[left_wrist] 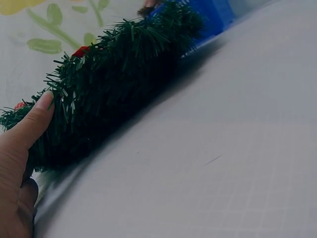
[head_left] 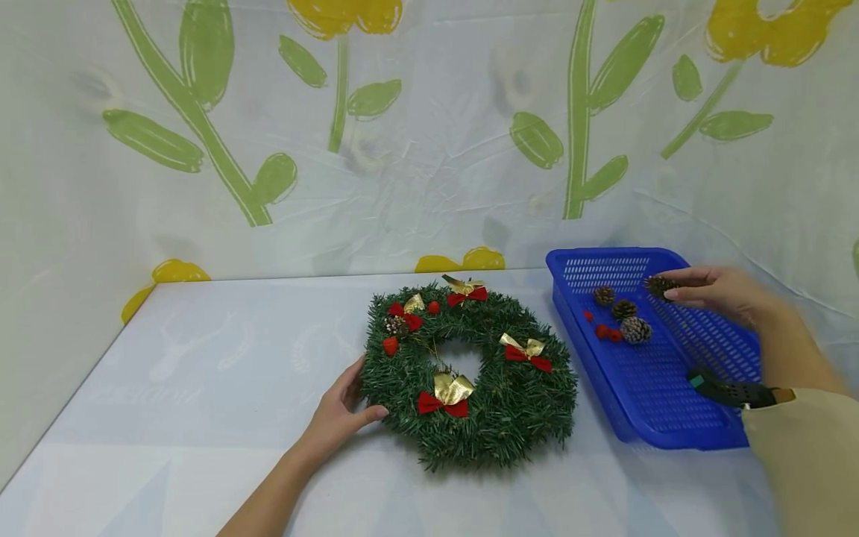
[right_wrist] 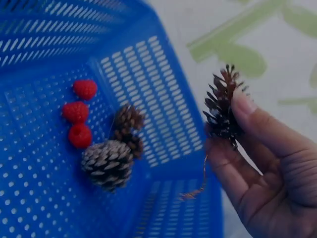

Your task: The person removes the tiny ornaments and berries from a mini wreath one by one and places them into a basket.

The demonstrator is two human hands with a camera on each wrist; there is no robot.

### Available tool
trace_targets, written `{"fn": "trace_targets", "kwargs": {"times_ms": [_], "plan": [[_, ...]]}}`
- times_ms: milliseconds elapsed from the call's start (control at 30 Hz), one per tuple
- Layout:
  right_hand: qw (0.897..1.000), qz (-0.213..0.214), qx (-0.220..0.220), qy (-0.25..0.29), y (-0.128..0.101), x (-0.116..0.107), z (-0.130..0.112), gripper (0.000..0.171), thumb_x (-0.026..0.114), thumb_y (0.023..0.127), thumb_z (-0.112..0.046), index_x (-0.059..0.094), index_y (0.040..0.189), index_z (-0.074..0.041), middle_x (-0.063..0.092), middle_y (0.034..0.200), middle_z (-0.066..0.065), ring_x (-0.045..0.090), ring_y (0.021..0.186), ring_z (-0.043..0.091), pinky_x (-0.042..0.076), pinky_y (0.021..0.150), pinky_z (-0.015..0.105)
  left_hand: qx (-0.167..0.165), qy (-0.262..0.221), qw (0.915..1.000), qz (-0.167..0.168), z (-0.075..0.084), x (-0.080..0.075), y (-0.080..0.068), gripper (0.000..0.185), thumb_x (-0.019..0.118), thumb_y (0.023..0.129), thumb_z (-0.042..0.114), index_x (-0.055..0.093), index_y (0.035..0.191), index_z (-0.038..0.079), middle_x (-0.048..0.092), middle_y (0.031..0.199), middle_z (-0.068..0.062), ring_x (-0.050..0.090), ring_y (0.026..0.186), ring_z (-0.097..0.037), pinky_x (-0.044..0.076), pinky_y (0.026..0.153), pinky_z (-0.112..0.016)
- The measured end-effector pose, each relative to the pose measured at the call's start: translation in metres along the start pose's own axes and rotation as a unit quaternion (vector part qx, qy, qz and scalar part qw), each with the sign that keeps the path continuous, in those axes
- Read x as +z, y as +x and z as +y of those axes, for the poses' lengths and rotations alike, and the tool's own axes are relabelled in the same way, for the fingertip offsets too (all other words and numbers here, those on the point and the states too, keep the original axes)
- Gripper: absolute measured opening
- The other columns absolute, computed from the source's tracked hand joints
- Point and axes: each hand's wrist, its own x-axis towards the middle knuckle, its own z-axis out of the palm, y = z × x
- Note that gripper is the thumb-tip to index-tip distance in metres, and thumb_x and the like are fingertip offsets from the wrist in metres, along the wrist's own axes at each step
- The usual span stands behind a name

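A green wreath (head_left: 483,440) lies on the table, dressed with red and gold bows (head_left: 444,395), red berries (head_left: 391,345) and a pine cone (head_left: 397,325). My left hand (head_left: 338,410) grips its left edge; in the left wrist view the thumb (left_wrist: 37,119) presses the needles, and the other fingers are partly hidden. Over the blue basket (head_left: 644,429), my right hand (head_left: 728,294) pinches a brown pine cone (right_wrist: 225,106) between thumb and fingers. A thin copper-coloured wire (right_wrist: 204,173) hangs below that cone.
Inside the basket are a large white-tipped pine cone (right_wrist: 107,163), smaller brown cones (right_wrist: 130,117) and red raspberry-like berries (right_wrist: 76,113). The basket stands to the right of the wreath. A flower-printed curtain (head_left: 429,186) hangs behind the white table (head_left: 201,403).
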Motion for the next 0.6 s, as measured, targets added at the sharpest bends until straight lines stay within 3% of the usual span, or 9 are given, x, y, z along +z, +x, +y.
{"fn": "trace_targets", "kwargs": {"times_ms": [133,200,267,333,400,467,533,600], "plan": [[0.999,0.032,0.005,0.005,0.002,-0.001,0.016,0.032,0.063,0.09,-0.006,0.068,0.096,-0.037,0.062,0.095,-0.026,0.063,0.086,-0.005,0.055,0.074,0.013,0.003,-0.006,1.0,-0.003,0.001,0.0,0.002,0.091,0.076,0.08,0.015,0.021,0.151,0.009,0.027,0.153,-0.016,0.027,0.14,-0.031,0.027,0.113,-0.043],[0.999,0.05,0.01,-0.011,0.002,0.001,0.024,0.025,0.065,0.09,-0.01,0.065,0.098,-0.033,0.059,0.093,-0.029,0.061,0.085,-0.008,0.055,0.074,0.012,0.005,-0.007,1.0,-0.005,0.001,0.0,0.003,0.091,0.076,0.08,0.015,0.02,0.152,0.009,0.027,0.153,-0.016,0.027,0.14,-0.031,0.027,0.113,-0.043],[0.997,0.074,0.02,-0.031,0.003,0.004,0.03,0.026,0.068,0.089,-0.014,0.062,0.113,-0.022,0.055,0.091,-0.031,0.059,0.082,-0.011,0.054,0.073,0.012,0.006,-0.008,0.9999,-0.005,0.001,-0.001,0.003,0.092,0.076,0.08,0.015,0.02,0.152,0.009,0.026,0.153,-0.016,0.026,0.14,-0.031,0.027,0.113,-0.044],[0.994,0.093,0.031,-0.053,0.005,0.009,0.036,0.047,0.068,0.089,-0.02,0.052,0.13,-0.006,0.055,0.095,-0.027,0.055,0.079,-0.015,0.054,0.072,0.011,0.006,-0.007,0.9999,-0.005,0.001,-0.002,0.003,0.091,0.076,0.08,0.015,0.02,0.152,0.009,0.025,0.154,-0.016,0.026,0.14,-0.032,0.027,0.112,-0.044],[0.988,0.118,0.044,-0.084,0.007,0.015,0.042,0.066,0.067,0.089,-0.026,0.04,0.137,0.011,0.059,0.102,-0.013,0.052,0.078,-0.015,0.055,0.071,0.012,0.005,-0.004,1.0,-0.004,0.0,-0.003,0.002,0.091,0.076,0.08,0.015,0.02,0.152,0.009,0.025,0.154,-0.016,0.026,0.14,-0.032,0.028,0.112,-0.042],[0.983,0.138,0.059,-0.11,0.011,0.022,0.048,0.075,0.066,0.09,-0.032,0.034,0.138,0.015,0.06,0.114,0.009,0.056,0.082,-0.006,0.057,0.075,0.02,0.006,-0.001,1.0,-0.002,-0.001,-0.003,0.002,0.091,0.076,0.08,0.015,0.02,0.152,0.009,0.025,0.154,-0.016,0.026,0.14,-0.032,0.032,0.112,-0.033],[0.977,0.158,0.079,-0.12,0.015,0.028,0.053,0.078,0.065,0.089,-0.038,0.034,0.14,0.013,0.054,0.126,0.025,0.06,0.094,0.015,0.056,0.086,0.033,0.007,-0.003,1.0,-0.001,-0.001,-0.003,0.001,0.09,0.076,0.08,0.014,0.02,0.151,0.009,0.026,0.153,-0.017,0.027,0.14,-0.032,0.033,0.109,-0.021],[0.974,0.173,0.107,-0.101,0.017,0.033,0.059,0.081,0.063,0.089,-0.044,0.031,0.143,0.008,0.032,0.144,0.034,0.053,0.111,0.038,0.048,0.099,0.047,0.011,-0.007,0.9999,0.001,-0.001,-0.002,0.001,0.09,0.076,0.08,0.013,0.021,0.151,0.008,0.027,0.153,-0.017,0.028,0.139,-0.032,0.03,0.105,-0.01]]}}
